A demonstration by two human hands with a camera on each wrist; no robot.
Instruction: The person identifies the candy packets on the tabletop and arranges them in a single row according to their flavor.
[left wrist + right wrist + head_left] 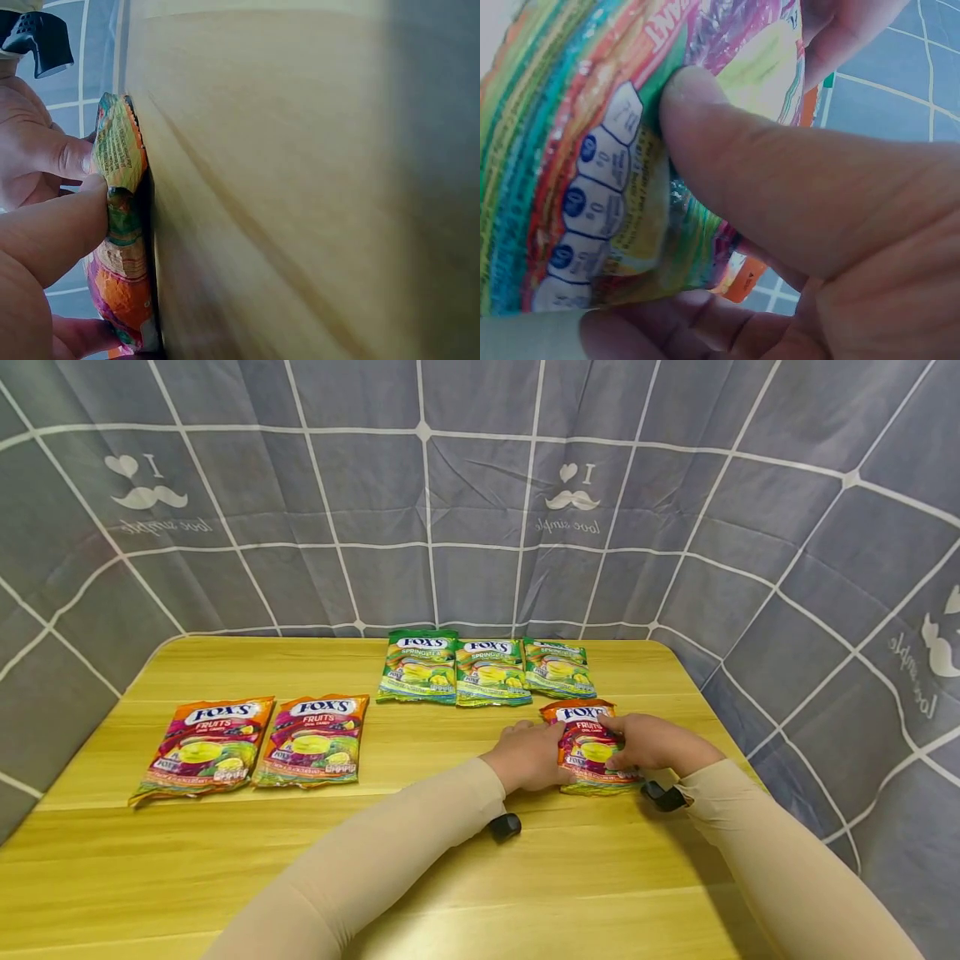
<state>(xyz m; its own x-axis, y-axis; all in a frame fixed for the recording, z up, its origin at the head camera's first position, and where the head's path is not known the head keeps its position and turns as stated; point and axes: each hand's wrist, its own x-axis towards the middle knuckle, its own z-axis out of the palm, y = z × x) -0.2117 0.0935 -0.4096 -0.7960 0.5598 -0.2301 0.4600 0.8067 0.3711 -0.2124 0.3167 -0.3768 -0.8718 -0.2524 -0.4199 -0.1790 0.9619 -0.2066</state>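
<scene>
An orange and purple FOX'S Fruits candy bag (pixel 587 737) is on the right part of the wooden table, face up, between both hands. My left hand (pixel 528 757) grips its left edge; in the left wrist view the thumb (pixel 67 225) presses on the side of the bag. From the right, my right hand (pixel 658 745) holds the same bag. The right wrist view has that thumb (pixel 705 124) on the printed front, with fingers curled under the lower edge. The bag's underside is hidden in the head view.
Two more FOX'S Fruits bags (pixel 204 745) (pixel 311 741) lie side by side at the left. Behind, three green FOX'S Spring Tea bags (pixel 417 667) (pixel 491 672) (pixel 558 668) form a row near the table's (pixel 420 868) back edge. A grey checked curtain (pixel 480 493) surrounds the back and sides.
</scene>
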